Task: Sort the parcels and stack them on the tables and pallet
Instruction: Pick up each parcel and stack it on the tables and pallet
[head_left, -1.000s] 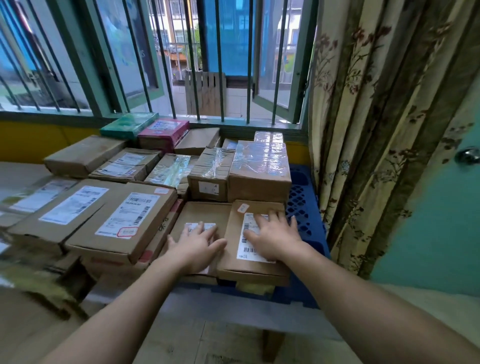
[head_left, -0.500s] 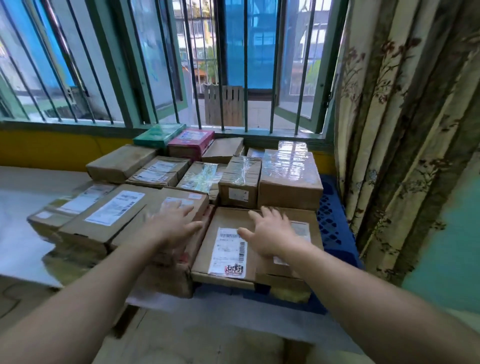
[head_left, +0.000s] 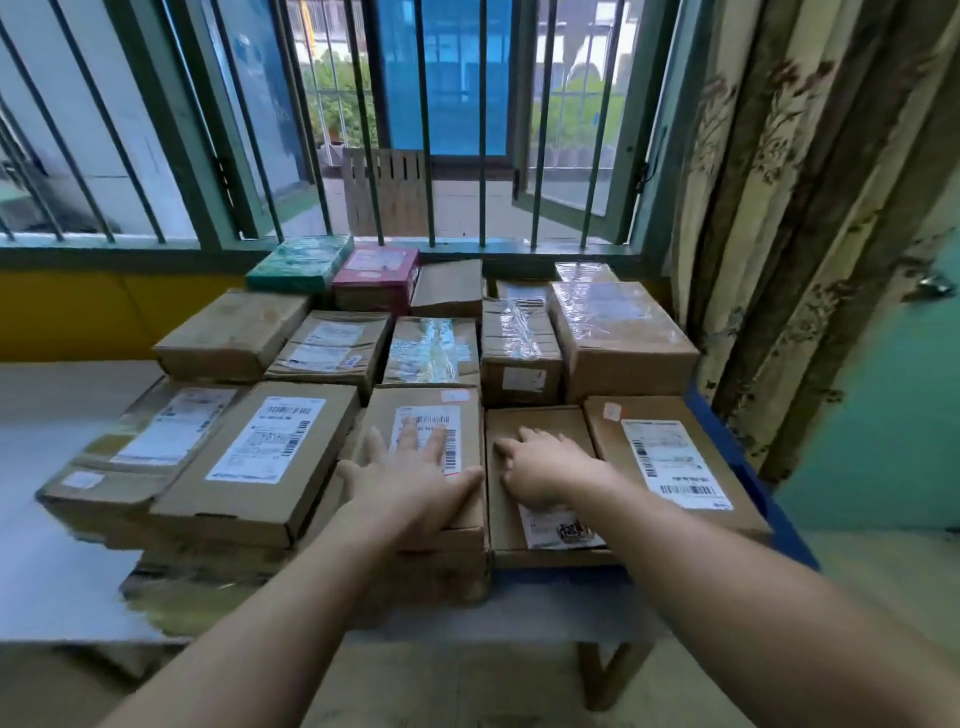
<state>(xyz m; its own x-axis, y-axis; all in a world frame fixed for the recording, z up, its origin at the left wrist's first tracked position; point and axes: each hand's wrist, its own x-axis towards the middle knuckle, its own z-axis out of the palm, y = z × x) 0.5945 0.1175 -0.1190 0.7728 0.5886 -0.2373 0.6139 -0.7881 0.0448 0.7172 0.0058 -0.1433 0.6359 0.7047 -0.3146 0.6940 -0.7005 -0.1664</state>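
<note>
Left grip flat on labelled parcel, right grip resting on neighbour parcel, both grasping nothing. Front row on bench: 5 parcels. Behind: 5 brown, then 1 green box, 1 pink box.

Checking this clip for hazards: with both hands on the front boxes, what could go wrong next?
The left hand lies flat on the labelled box, no grip; it tops a stack at the front edge and could slide off.
The front-left boxes seem to overhang the table; a nudge might tip them.
</note>
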